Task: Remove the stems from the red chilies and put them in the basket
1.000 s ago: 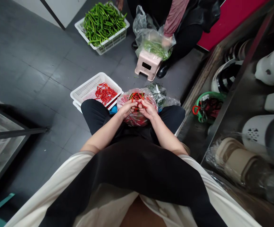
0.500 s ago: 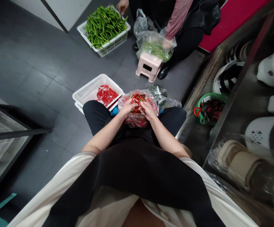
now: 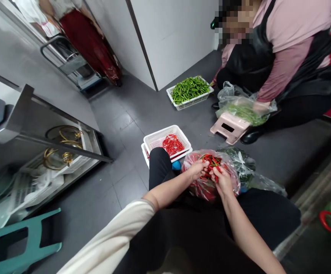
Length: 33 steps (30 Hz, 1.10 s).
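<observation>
An open clear bag of red chilies [image 3: 208,190] rests between my knees. Over its mouth my left hand [image 3: 198,169] has its fingers closed on red chilies [image 3: 212,160]. My right hand [image 3: 222,178] is close beside it, thumb and fingers pinched on a red chili. Left of the bag, a white basket [image 3: 156,139] with a heap of loose red chilies [image 3: 173,145] is stacked on another basket. A tied bag of dark green leaves [image 3: 241,161] lies just beyond my right hand.
Across from me a person in pink sleeves [image 3: 285,64] reaches into a bag of greens [image 3: 245,110] on a pink stool [image 3: 231,127]. Green peppers fill a white basket [image 3: 189,103]. A metal shelf [image 3: 93,156] and teal stool [image 3: 25,243] stand at left; another person [image 3: 85,38] stands farther back.
The view has swung to the left and up, showing the trolley, the standing person and more of the left shelf. Both my hands remain over the chili bag.
</observation>
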Motion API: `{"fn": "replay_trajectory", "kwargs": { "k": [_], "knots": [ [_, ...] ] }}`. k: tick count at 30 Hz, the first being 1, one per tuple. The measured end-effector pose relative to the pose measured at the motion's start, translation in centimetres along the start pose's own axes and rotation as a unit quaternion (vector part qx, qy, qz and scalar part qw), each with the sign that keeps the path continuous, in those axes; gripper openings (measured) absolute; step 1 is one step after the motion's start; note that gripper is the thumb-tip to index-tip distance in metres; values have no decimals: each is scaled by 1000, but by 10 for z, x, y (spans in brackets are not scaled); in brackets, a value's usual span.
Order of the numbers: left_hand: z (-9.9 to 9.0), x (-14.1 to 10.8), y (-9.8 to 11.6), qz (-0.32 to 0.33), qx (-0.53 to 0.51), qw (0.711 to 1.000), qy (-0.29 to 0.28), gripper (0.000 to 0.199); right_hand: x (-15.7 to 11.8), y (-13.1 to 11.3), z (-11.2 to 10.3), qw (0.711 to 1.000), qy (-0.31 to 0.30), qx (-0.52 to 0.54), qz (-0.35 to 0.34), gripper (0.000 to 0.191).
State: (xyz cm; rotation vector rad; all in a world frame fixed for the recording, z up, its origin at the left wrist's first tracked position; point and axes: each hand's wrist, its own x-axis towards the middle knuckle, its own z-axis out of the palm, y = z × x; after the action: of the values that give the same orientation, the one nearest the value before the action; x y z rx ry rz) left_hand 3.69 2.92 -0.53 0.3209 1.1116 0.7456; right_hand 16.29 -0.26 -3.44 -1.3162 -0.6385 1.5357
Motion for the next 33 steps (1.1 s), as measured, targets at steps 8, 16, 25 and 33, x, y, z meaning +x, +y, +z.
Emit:
{"fn": "replay_trajectory", "kwargs": {
  "k": [8,16,25,33],
  "knots": [
    [-3,3,4,-39,-152,988,18,12,7,-8,-4,998,-56,-26,25,26],
    [-15,7,8,62,128,990,-23,19,8,-5,-9,986,-85,-142,18,53],
    [-3,1,16,-6,74,996,-52,32,3,-10,-9,971,-173,-156,-51,31],
    [-11,3,18,-22,161,986,-32,23,2,-17,-15,972,-174,116,107,37]
  ]
}}
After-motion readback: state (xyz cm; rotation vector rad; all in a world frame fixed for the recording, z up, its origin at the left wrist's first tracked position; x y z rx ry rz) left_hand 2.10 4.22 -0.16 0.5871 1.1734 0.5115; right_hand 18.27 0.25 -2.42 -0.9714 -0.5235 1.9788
